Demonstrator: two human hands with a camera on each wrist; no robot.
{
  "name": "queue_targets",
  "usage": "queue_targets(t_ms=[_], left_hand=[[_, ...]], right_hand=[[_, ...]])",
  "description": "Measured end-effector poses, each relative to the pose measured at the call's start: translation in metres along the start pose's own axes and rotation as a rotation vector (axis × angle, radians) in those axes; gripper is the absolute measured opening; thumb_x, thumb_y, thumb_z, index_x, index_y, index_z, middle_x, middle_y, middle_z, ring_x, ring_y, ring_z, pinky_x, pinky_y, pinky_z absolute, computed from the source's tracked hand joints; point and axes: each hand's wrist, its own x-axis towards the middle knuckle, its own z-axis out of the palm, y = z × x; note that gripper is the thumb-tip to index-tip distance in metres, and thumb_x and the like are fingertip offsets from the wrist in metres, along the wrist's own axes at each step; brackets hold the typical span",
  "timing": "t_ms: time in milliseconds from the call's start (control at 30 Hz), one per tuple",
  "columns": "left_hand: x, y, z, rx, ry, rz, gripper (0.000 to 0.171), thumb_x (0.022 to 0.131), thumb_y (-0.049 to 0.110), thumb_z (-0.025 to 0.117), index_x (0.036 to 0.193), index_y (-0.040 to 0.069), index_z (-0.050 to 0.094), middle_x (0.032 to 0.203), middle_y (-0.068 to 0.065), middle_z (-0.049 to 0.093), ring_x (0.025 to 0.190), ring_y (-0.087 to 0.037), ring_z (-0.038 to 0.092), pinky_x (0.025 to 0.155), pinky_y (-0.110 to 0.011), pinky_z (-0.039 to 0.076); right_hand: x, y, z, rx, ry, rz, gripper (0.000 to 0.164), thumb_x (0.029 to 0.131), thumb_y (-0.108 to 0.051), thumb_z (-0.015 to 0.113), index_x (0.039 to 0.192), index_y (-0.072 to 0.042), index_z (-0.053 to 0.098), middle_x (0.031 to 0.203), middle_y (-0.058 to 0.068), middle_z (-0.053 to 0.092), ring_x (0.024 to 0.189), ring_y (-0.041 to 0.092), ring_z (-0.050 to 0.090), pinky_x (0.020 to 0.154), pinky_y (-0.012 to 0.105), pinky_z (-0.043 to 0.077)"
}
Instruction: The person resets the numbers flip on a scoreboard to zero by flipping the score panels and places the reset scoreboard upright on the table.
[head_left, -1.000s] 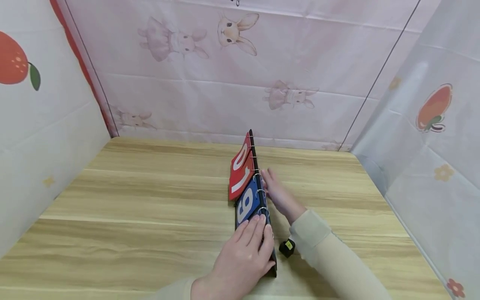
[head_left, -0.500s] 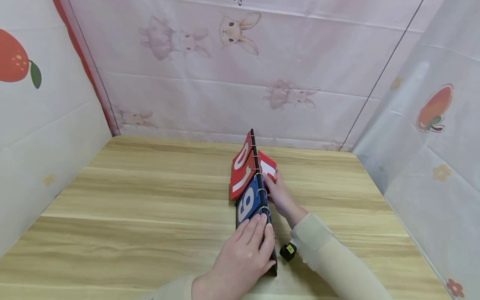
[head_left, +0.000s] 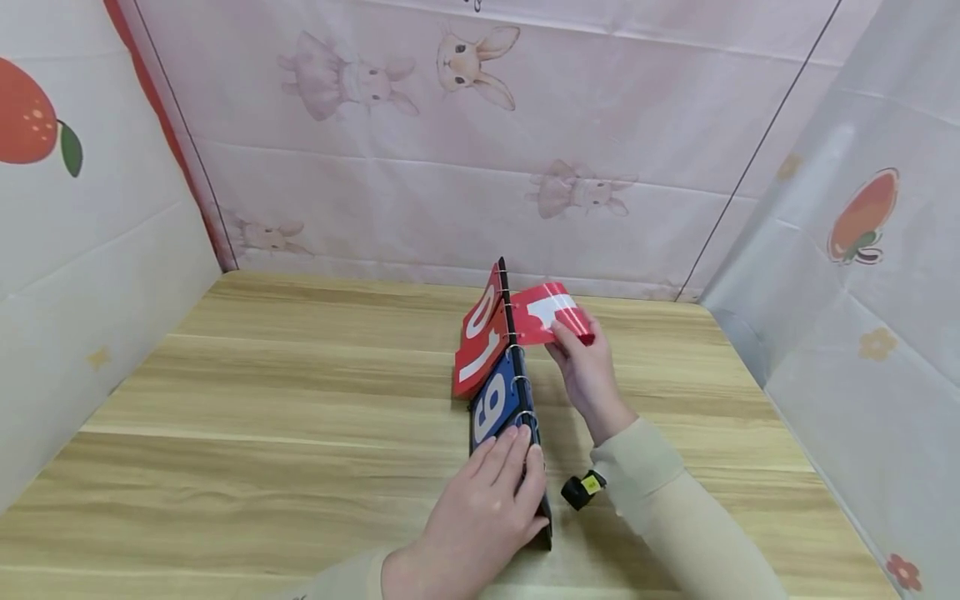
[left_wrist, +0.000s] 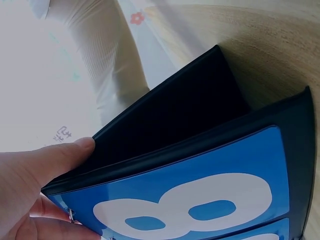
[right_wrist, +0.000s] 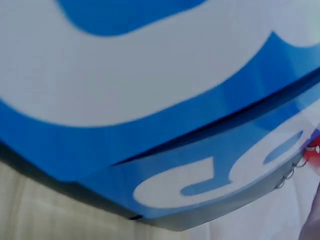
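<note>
A black tabletop flip scoreboard (head_left: pixel 489 400) stands like a tent on the table, its metal rings along the top ridge. Its left face shows red cards with 0 and 1 and a blue card with 9. At the near end my left hand (head_left: pixel 480 512) grips the ridge; in the left wrist view the thumb lies on the black cover's edge above a blue 8 card (left_wrist: pixel 185 205). My right hand (head_left: pixel 590 375) pinches the free end of a red number card (head_left: pixel 542 312) on the right side, lifted and bent. Large blue cards (right_wrist: pixel 150 145) fill the right wrist view.
The wood-grain table (head_left: pixel 262 433) spreads on both sides of the board. A small black object with a yellow label (head_left: pixel 583 489) is beside the right cuff. Printed sheets (head_left: pixel 420 150) hang behind and at both sides.
My right hand has moved up and right from the ridge, raising the red card outward. The left hand keeps its hold. The small black object has shifted slightly with the right wrist.
</note>
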Motion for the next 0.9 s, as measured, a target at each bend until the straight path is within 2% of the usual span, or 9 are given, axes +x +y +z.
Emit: queue_targets(t_ms=[100,200,267,333,433,533,600,733,900], left_hand=[[-0.001,0.0,0.002,0.008,0.022,-0.009,0.063,0.075,0.052,0.068,0.114,0.003,0.059,0.119,-0.016,0.062,0.109,-0.026,0.057,0.089,-0.037,0.051],[-0.002,0.001,0.003,0.02,0.057,-0.013,0.063,0.074,0.052,0.07,0.113,0.003,0.06,0.117,-0.016,0.063,0.109,-0.026,0.057,0.089,-0.036,0.051],[-0.002,0.001,0.004,0.028,0.083,-0.011,0.064,0.072,0.052,0.071,0.112,0.003,0.06,0.116,-0.016,0.063,0.109,-0.025,0.057,0.089,-0.036,0.051],[-0.002,0.001,0.005,0.037,0.103,-0.007,0.064,0.071,0.052,0.071,0.111,0.003,0.061,0.115,-0.016,0.064,0.109,-0.025,0.057,0.088,-0.035,0.052],[-0.002,0.0,0.006,0.056,0.132,0.004,0.064,0.07,0.052,0.071,0.11,0.003,0.061,0.114,-0.016,0.064,0.108,-0.025,0.057,0.087,-0.035,0.052],[-0.001,0.001,0.007,0.058,0.144,0.007,0.063,0.07,0.051,0.071,0.109,0.002,0.061,0.113,-0.016,0.065,0.108,-0.026,0.058,0.086,-0.035,0.053],[-0.001,0.001,0.007,0.058,0.152,0.006,0.064,0.069,0.051,0.072,0.109,0.002,0.061,0.113,-0.016,0.065,0.108,-0.026,0.058,0.086,-0.035,0.053],[-0.001,0.002,0.008,0.046,0.153,0.0,0.064,0.068,0.05,0.073,0.109,0.002,0.061,0.113,-0.016,0.065,0.108,-0.025,0.058,0.087,-0.035,0.052],[-0.002,0.002,0.006,0.017,0.103,-0.012,0.064,0.071,0.051,0.073,0.111,0.003,0.061,0.116,-0.017,0.063,0.109,-0.025,0.057,0.089,-0.036,0.051]], right_hand=[[-0.003,-0.001,0.008,-0.021,-0.04,-0.051,0.051,0.095,-0.009,0.051,0.14,-0.01,0.027,0.122,0.011,0.047,0.096,0.017,0.06,0.084,0.024,0.052],[-0.005,0.001,0.018,-0.107,-0.125,-0.074,0.057,0.095,-0.012,0.051,0.143,-0.011,0.022,0.131,0.014,0.044,0.109,0.022,0.054,0.098,0.034,0.043],[-0.005,0.002,0.023,-0.219,-0.213,-0.107,0.061,0.094,-0.009,0.052,0.145,-0.011,0.019,0.136,0.018,0.042,0.117,0.025,0.048,0.104,0.042,0.036],[-0.004,0.005,0.025,-0.362,-0.294,-0.157,0.058,0.093,-0.007,0.053,0.144,-0.008,0.024,0.139,0.019,0.042,0.124,0.025,0.042,0.106,0.046,0.033],[-0.003,0.009,0.023,-0.625,-0.379,-0.289,0.042,0.093,-0.008,0.054,0.134,-0.006,0.044,0.137,0.016,0.046,0.124,0.024,0.043,0.102,0.049,0.037],[-0.002,0.01,0.02,-0.819,-0.401,-0.384,0.03,0.095,-0.012,0.053,0.124,-0.008,0.057,0.138,0.009,0.048,0.124,0.023,0.043,0.098,0.05,0.041],[-0.003,0.009,0.019,-0.911,-0.41,-0.431,0.029,0.095,-0.016,0.053,0.122,-0.01,0.059,0.138,0.006,0.048,0.126,0.021,0.041,0.099,0.051,0.04],[-0.003,0.006,0.019,-1.095,-0.457,-0.516,0.03,0.096,-0.02,0.051,0.123,-0.008,0.059,0.139,0.008,0.047,0.129,0.024,0.037,0.102,0.055,0.035],[-0.003,0.004,0.02,-1.251,-0.522,-0.539,0.033,0.098,-0.023,0.046,0.126,-0.008,0.057,0.14,0.013,0.042,0.127,0.031,0.036,0.101,0.058,0.034]])
